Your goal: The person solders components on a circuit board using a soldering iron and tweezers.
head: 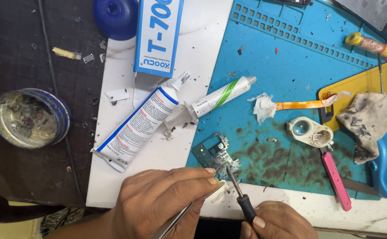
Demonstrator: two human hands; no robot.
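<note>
A small green circuit board (214, 156) lies at the near edge of a blue work mat (290, 79). My left hand (162, 201) holds thin metal tweezers (182, 217), and its fingertips press against the board's near corner. My right hand (279, 221) grips a black-handled screwdriver (242, 199); its metal tip touches the board's lower right part. Both hands sit at the bottom of the head view, close together.
On the white surface (113, 168) lie a large white-and-blue glue tube (138, 126), a smaller white tube (222, 97) and a blue box (158, 35). Further right: a tissue wad (264, 107), orange flex cable (302, 105), loupe (308, 131), pink tool (335, 179), dirty cloth (366, 124). A round tin (27, 117) sits left.
</note>
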